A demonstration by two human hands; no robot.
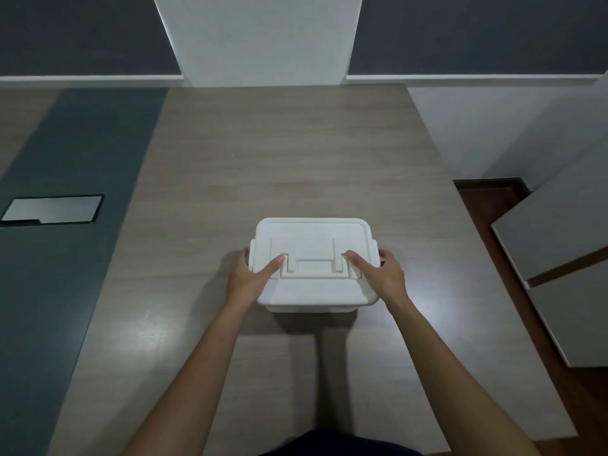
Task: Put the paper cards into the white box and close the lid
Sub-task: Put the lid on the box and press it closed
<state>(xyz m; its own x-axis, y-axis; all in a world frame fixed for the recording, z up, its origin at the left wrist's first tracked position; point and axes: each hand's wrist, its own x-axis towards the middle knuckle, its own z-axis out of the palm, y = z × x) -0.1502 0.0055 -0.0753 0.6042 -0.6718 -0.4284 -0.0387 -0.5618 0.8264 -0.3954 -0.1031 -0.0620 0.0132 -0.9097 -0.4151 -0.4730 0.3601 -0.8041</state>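
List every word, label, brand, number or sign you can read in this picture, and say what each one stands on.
None: no readable text appears anywhere.
White box and its lid: plain moulded plastic, no label or brand visible.
Table: bare wood grain.
Grey panel at the left: blank.
Left hand and right hand: unmarked.

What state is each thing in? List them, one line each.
white box: upright on the table, closed.
lid: on the box, handle folded flat.
left hand: grip on the box's left side, thumb on the lid.
right hand: grip on the box's right side, thumb on the lid.
paper cards: none in view.
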